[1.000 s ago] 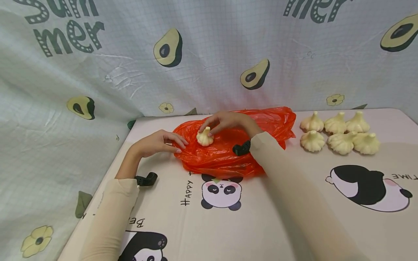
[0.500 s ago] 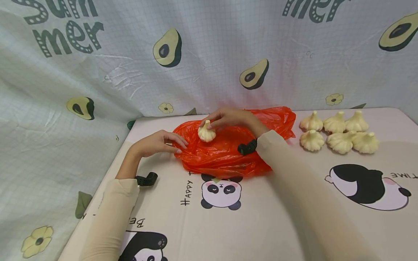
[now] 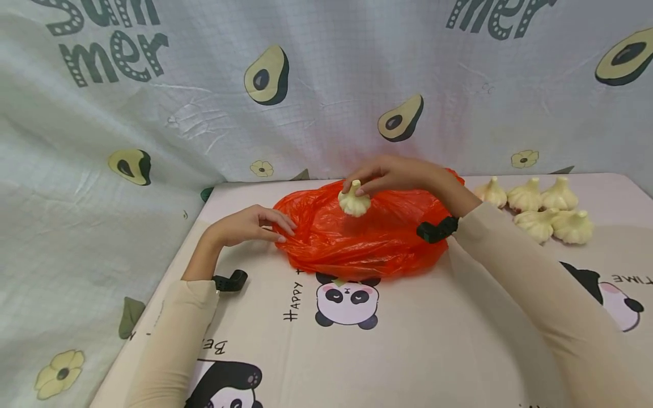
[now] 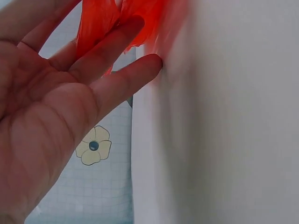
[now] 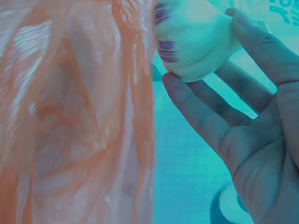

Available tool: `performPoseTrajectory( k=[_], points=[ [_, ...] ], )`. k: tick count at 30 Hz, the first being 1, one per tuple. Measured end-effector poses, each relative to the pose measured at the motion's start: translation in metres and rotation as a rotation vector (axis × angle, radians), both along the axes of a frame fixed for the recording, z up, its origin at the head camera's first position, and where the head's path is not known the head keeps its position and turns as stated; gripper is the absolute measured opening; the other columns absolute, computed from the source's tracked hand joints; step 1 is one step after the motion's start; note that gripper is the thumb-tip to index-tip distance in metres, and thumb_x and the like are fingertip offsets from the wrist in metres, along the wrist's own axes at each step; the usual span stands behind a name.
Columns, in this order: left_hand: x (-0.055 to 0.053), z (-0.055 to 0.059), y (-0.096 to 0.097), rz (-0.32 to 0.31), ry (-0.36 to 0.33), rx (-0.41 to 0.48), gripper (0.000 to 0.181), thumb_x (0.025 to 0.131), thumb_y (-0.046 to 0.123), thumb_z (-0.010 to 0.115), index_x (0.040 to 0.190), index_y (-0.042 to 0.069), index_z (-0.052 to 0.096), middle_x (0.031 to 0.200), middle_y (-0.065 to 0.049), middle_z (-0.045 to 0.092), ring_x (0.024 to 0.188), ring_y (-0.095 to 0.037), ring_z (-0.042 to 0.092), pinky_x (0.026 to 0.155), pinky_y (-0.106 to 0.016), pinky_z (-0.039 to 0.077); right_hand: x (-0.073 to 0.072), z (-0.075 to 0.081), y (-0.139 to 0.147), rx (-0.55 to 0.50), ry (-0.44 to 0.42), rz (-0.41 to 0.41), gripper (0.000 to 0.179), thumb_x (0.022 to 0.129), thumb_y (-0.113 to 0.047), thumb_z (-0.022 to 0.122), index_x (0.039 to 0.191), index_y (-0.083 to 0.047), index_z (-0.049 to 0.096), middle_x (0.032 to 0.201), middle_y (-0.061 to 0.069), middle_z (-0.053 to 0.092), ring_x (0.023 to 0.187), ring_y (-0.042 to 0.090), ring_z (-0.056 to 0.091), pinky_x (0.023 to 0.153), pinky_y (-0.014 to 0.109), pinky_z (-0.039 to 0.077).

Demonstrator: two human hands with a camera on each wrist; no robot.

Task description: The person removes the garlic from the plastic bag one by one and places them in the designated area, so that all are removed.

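Thumb and fingers of my right hand (image 3: 395, 173) pinch a garlic bulb (image 3: 354, 205) near its stem, over the middle of a crumpled red plastic bag (image 3: 352, 254). From the right wrist side, the bulb (image 5: 196, 44) shows its pale skin with purple streaks, beside the sheer bag (image 5: 79, 126). My left hand (image 3: 244, 228) is at the bag's left edge, its fingers loosely spread and touching the plastic. In the left wrist view, thumb and fingers of that hand (image 4: 56, 102) stand apart, with red plastic (image 4: 98, 21) by the fingertips.
Several more garlic bulbs (image 3: 560, 195) stand in two rows at the table's back right, partly covered by my right arm. The table (image 3: 388, 357) has a panda-print cover. Behind it hangs a curtain (image 3: 326, 68) with avocado prints.
My right hand has lifted the garlic bulb off the bag and carried it rightward. The left hand stays at the bag's edge.
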State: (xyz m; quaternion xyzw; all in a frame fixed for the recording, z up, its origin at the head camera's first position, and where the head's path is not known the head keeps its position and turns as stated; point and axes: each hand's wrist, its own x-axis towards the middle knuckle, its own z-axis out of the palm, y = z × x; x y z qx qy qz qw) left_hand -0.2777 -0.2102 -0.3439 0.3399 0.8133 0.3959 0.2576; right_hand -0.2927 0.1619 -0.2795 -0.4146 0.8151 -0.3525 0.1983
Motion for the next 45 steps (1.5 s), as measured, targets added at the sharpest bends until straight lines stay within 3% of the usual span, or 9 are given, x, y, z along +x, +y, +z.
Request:
performPoseTrajectory(
  k=[5,13,18,25,29,39,45],
  points=[
    [-0.001,-0.001,-0.001,-0.031,-0.002,0.001,0.022,0.092,0.007,0.074,0.113,0.009,0.077,0.126,-0.008,0.069,0.125,-0.024,0.059,0.106,-0.042,0.046,0.017,0.006,0.025,0.031,0.074,-0.039,0.025,0.1,-0.019,0.066,0.124,-0.023,0.073,0.126,-0.005,0.068,0.119,0.017,0.059,0.099,0.034,0.051],
    [0.002,-0.002,-0.003,0.004,0.031,-0.025,0.021,0.092,0.008,0.074,0.111,0.014,0.079,0.124,-0.004,0.071,0.123,-0.021,0.06,0.104,-0.04,0.047,0.042,0.009,0.06,0.065,0.173,-0.077,0.028,0.098,-0.018,0.068,0.125,-0.025,0.073,0.128,-0.006,0.068,0.127,0.021,0.058,0.101,0.041,0.051],
    [0.002,-0.002,-0.002,0.031,0.058,-0.021,0.02,0.091,0.007,0.074,0.109,0.014,0.079,0.123,-0.004,0.071,0.122,-0.022,0.061,0.104,-0.042,0.047,0.063,0.005,0.084,0.055,0.211,-0.104,0.029,0.098,-0.014,0.068,0.124,-0.026,0.073,0.133,-0.004,0.067,0.13,0.022,0.056,0.098,0.031,0.053],
    [0.001,-0.002,-0.003,0.049,0.047,-0.023,0.017,0.092,0.009,0.074,0.108,0.012,0.08,0.124,-0.006,0.071,0.125,-0.024,0.059,0.108,-0.047,0.043,0.091,-0.003,0.112,0.049,0.31,-0.089,0.032,0.096,-0.011,0.069,0.122,-0.028,0.072,0.132,-0.005,0.067,0.123,0.006,0.058,0.091,0.024,0.055],
    [0.0,-0.003,-0.003,0.037,0.049,-0.015,0.017,0.092,0.009,0.074,0.108,0.011,0.08,0.124,-0.007,0.071,0.126,-0.025,0.059,0.109,-0.048,0.042,0.105,-0.005,0.126,0.065,0.322,-0.117,0.034,0.096,-0.01,0.069,0.123,-0.032,0.07,0.131,-0.008,0.066,0.121,0.001,0.057,0.087,0.022,0.055],
    [0.0,0.002,-0.001,0.02,0.041,-0.008,0.017,0.092,0.007,0.072,0.108,0.01,0.08,0.125,-0.008,0.071,0.127,-0.027,0.058,0.11,-0.049,0.041,0.13,-0.009,0.15,0.089,0.387,-0.176,0.041,0.091,-0.006,0.074,0.122,-0.033,0.071,0.129,-0.01,0.067,0.121,-0.008,0.051,0.08,0.018,0.055],
    [0.0,0.003,-0.001,0.013,0.045,-0.008,0.017,0.093,0.007,0.072,0.107,0.01,0.08,0.124,-0.008,0.071,0.128,-0.027,0.058,0.111,-0.049,0.04,0.139,-0.017,0.164,0.092,0.396,-0.194,0.043,0.09,-0.004,0.075,0.122,-0.033,0.07,0.13,-0.011,0.066,0.137,-0.012,0.037,0.097,0.004,0.038]
  ],
)
